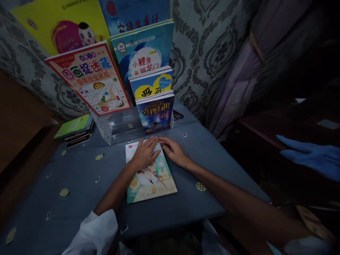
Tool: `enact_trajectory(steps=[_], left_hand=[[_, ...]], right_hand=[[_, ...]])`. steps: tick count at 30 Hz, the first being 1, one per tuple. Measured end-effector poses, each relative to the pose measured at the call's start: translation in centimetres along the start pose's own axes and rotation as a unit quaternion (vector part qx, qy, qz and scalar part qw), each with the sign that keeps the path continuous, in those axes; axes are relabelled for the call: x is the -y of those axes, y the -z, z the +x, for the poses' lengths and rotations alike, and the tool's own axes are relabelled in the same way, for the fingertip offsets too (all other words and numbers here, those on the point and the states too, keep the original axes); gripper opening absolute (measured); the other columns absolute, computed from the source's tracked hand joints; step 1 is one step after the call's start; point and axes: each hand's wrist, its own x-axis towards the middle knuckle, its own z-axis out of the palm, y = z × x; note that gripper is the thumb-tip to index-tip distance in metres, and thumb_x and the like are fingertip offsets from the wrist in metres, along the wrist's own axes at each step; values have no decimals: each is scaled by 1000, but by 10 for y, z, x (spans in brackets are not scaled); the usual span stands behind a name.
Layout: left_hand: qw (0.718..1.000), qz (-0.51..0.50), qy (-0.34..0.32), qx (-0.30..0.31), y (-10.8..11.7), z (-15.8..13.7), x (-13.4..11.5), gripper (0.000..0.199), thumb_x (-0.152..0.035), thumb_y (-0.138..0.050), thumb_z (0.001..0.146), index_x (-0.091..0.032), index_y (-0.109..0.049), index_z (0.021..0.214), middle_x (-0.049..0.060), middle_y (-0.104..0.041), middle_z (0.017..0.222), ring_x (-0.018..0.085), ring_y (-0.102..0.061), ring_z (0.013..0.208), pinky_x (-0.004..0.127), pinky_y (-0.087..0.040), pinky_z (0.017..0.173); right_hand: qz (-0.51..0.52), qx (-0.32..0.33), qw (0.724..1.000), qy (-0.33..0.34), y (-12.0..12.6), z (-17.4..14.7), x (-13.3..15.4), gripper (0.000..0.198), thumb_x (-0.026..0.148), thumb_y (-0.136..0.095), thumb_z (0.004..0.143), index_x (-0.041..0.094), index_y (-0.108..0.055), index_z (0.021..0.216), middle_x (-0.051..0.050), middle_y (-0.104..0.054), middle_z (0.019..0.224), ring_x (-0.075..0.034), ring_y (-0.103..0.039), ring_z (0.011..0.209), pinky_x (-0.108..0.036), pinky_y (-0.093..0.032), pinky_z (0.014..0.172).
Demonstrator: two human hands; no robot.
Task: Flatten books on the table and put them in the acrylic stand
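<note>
The left hand (145,154) lies flat on top of a thin picture book (159,179), and from where I watch, its fingers are stretched out close together with the thumb a little apart. It presses on the book and is not wrapped around anything. The right hand (174,151) is bent, with its fingertips at the top right corner of the book, right by the left fingertips. I cannot tell if it pinches the corner or just touches it.

The book lies shut and flat on the blue-gray desk (87,193), near the front edge. Its cover is pale green and white with some orange.

Just past the hands I see a clear stand (119,132). A dark blue book (156,115) stands in its front right part. Behind that are a blue and yellow book (151,85), then a teal book (145,53). On the left side a red-edged book (98,83) leans back, with a big yellow book (50,28) behind it.

Left of the stand, a small pile of books (75,127) lies on the desk. Farther back is a wall with curly patterns (193,49), and a purple curtain (236,74) hangs to the right.
</note>
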Motion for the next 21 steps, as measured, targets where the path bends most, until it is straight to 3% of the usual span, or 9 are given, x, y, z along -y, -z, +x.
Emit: enact_trajectory(steps=[6, 10, 21], left_hand=[[1000, 12, -4, -20, -3, -2, 1, 52, -41, -37, 103, -16, -42, 148, 14, -41, 157, 25, -35, 147, 50, -24, 119], [999, 18, -6, -35, -3, -3, 0, 50, -39, -37, 103, -16, -45, 146, 14, -45, 154, 25, -37, 146, 51, -25, 119], [993, 25, -79, -82, -3, -5, 1, 37, -21, -43, 100, -18, -62, 131, 13, -61, 139, 24, -57, 129, 45, -38, 109]], right_hand=[[-40, -28, 999, 15, -1, 3, -13, 46, 14, -44, 87, 17, -56, 132, -13, -69, 126, -24, -65, 117, -47, -49, 104], [-65, -12, 997, 36, -3, 5, -16, 46, 19, -42, 92, 18, -53, 136, -13, -65, 134, -23, -61, 125, -47, -47, 108], [-170, 17, 982, 77, -2, 19, -26, 44, 16, -36, 93, 18, -57, 132, -11, -67, 127, -23, -62, 117, -46, -47, 104]])
